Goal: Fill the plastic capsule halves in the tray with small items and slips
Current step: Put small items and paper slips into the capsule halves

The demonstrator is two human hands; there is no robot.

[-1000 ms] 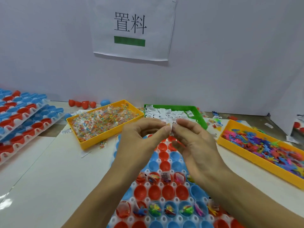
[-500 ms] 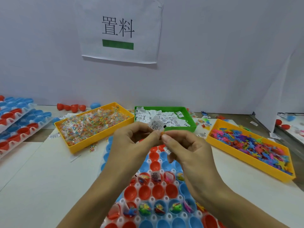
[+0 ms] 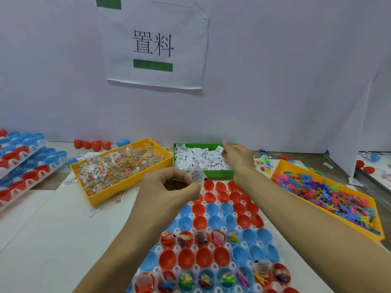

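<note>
Slip [image 3: 197, 176]: small, white, black print, pinched between my left hand [image 3: 169, 188] thumb and fingers, above the tray [image 3: 203, 214].
Right hand [image 3: 237, 156]: over the green bin [image 3: 178, 166] of slips; whether it grips one I cannot tell.
Capsule halves: red and blue; nearest rows filled.
Yellow bins: two.

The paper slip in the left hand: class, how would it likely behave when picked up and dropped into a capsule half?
The paper slip looks thin and small, pinched by the left hand, so probably very light and floppy. It may flutter rather than drop straight. Slips lie heaped in the green bin, so several could lift together.
</note>
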